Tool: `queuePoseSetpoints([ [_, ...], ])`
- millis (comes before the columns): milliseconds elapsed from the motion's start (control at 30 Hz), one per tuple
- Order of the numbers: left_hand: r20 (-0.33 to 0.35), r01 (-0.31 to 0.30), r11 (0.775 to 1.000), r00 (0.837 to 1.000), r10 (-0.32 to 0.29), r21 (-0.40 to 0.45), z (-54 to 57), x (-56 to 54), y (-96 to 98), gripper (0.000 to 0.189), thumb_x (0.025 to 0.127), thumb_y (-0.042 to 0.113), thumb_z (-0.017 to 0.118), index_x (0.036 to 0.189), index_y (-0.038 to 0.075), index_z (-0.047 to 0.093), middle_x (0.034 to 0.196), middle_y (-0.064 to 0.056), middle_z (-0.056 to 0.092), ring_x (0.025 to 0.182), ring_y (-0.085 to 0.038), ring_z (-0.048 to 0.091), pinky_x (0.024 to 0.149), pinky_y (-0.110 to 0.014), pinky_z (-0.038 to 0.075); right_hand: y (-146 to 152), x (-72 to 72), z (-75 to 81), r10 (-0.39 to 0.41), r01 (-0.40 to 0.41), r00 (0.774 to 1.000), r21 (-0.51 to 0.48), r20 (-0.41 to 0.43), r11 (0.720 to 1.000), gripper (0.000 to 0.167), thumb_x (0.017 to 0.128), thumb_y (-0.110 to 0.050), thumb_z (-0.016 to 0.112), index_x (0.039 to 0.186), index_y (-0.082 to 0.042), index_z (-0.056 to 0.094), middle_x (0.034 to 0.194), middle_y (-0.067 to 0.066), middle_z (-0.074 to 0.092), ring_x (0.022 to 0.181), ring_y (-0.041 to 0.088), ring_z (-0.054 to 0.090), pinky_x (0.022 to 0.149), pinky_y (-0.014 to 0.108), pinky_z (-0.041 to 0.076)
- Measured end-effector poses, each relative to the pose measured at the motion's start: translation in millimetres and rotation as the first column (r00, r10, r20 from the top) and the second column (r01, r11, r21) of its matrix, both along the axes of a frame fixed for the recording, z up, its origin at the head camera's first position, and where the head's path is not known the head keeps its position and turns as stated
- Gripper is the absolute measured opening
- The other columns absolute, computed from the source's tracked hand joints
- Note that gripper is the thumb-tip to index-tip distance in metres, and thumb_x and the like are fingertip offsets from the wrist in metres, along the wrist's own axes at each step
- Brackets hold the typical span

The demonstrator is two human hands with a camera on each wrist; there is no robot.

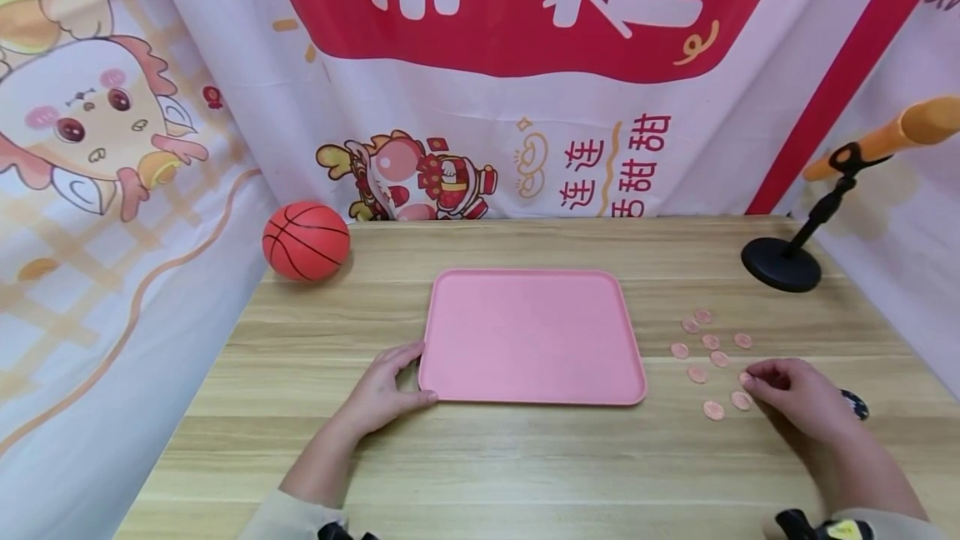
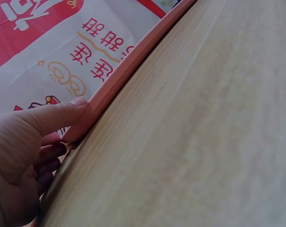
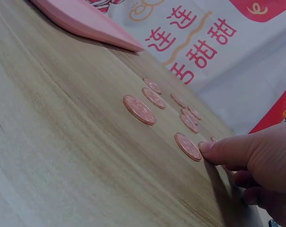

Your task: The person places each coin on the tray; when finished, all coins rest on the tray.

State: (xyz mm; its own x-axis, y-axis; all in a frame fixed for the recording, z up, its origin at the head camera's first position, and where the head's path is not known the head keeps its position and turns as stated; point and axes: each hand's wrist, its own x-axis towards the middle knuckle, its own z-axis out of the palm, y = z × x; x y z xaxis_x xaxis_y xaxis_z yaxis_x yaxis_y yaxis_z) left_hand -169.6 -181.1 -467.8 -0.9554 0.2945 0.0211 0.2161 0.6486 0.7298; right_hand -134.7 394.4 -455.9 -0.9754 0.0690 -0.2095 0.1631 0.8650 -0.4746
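Observation:
A flat pink tray [image 1: 532, 336] with a low raised rim lies on the wooden table. My left hand [image 1: 386, 390] holds its front left corner, thumb along the front rim and fingers at the left side. In the left wrist view the thumb of this hand [image 2: 29, 146] presses against the tray's rim [image 2: 102, 94]. On the right, my right hand [image 1: 806, 398] pinches a copper-pink coin [image 1: 746, 378] at the table surface; the fingers partly hide it. Several similar coins [image 1: 697, 374] lie flat and scattered between the tray and this hand, one coin [image 3: 187, 146] close by the thumb.
A small red basketball [image 1: 306, 241] sits at the back left. At the back right stands a black round base [image 1: 782, 264] with an orange cylinder [image 1: 885, 138] on its stem. A dark round object [image 1: 855, 405] lies partly behind my right hand. Printed cloth [image 1: 480, 107] hangs behind the table.

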Motion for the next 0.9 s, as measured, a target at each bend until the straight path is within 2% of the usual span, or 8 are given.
queuePoseSetpoints([
  [200, -0.005, -0.001, 1.000, 1.000, 0.001, -0.002, 0.6, 1.5, -0.7, 0.082, 0.074, 0.033, 0.085, 0.141, 0.000, 0.050, 0.146, -0.020, 0.049, 0.138, -0.040, 0.040, 0.116, -0.056, 0.031, -0.4, 0.7, -1.9, -0.012, 0.011, 1.000, -0.001, -0.026, 1.000, 0.057, 0.094, -0.048, 0.061, 0.114, 0.005, 0.062, 0.098, 0.016, 0.065, 0.084, 0.022, 0.055, 0.069, 0.029, 0.041],
  [467, 0.003, 0.001, 1.000, 1.000, -0.001, 0.001, -0.5, 1.8, -1.4, 0.082, 0.075, 0.033, 0.085, 0.141, 0.000, 0.050, 0.146, -0.019, 0.049, 0.138, -0.040, 0.040, 0.117, -0.055, 0.031, -1.9, 3.1, -4.7, -0.072, 0.069, 0.996, -0.044, -0.054, 0.997, 0.059, 0.094, -0.053, 0.058, 0.115, 0.002, 0.062, 0.101, 0.015, 0.066, 0.086, 0.019, 0.055, 0.071, 0.030, 0.039],
  [567, 0.005, 0.002, 1.000, 1.000, -0.002, 0.005, -1.0, 1.7, -1.4, 0.082, 0.075, 0.033, 0.085, 0.142, 0.001, 0.050, 0.146, -0.019, 0.049, 0.139, -0.039, 0.040, 0.117, -0.055, 0.031, -2.6, 3.7, -4.3, -0.104, 0.102, 0.994, -0.059, -0.040, 0.993, 0.062, 0.093, -0.057, 0.057, 0.117, 0.000, 0.063, 0.104, 0.016, 0.067, 0.088, 0.020, 0.056, 0.073, 0.033, 0.039],
  [667, 0.002, 0.000, 1.000, 1.000, 0.000, 0.004, -1.7, 0.9, -1.4, 0.082, 0.075, 0.032, 0.085, 0.141, 0.001, 0.050, 0.145, -0.019, 0.050, 0.138, -0.039, 0.040, 0.117, -0.055, 0.031, -4.5, 2.6, -1.6, -0.142, 0.141, 0.990, -0.095, -0.007, 0.985, 0.068, 0.090, -0.062, 0.056, 0.119, -0.002, 0.064, 0.110, 0.018, 0.067, 0.094, 0.024, 0.056, 0.077, 0.037, 0.039],
  [767, -0.009, 0.000, 1.000, 1.000, 0.000, -0.001, -2.1, 0.3, -1.1, 0.081, 0.075, 0.032, 0.085, 0.141, 0.000, 0.051, 0.144, -0.020, 0.051, 0.138, -0.039, 0.041, 0.116, -0.055, 0.032, -9.8, -1.8, 3.0, -0.173, 0.175, 0.985, -0.145, 0.027, 0.974, 0.074, 0.088, -0.067, 0.055, 0.125, -0.003, 0.062, 0.119, 0.020, 0.065, 0.100, 0.025, 0.056, 0.079, 0.036, 0.041],
  [900, -0.022, -0.003, 1.000, 1.000, 0.003, -0.001, -2.2, -0.2, -0.1, 0.080, 0.074, 0.031, 0.086, 0.139, 0.000, 0.052, 0.142, -0.020, 0.053, 0.136, -0.039, 0.043, 0.115, -0.054, 0.034, -26.1, -12.0, 11.8, -0.205, 0.205, 0.978, -0.241, 0.027, 0.949, 0.076, 0.088, -0.067, 0.055, 0.135, -0.007, 0.056, 0.119, 0.011, 0.068, 0.093, 0.012, 0.058, 0.072, 0.025, 0.047],
])
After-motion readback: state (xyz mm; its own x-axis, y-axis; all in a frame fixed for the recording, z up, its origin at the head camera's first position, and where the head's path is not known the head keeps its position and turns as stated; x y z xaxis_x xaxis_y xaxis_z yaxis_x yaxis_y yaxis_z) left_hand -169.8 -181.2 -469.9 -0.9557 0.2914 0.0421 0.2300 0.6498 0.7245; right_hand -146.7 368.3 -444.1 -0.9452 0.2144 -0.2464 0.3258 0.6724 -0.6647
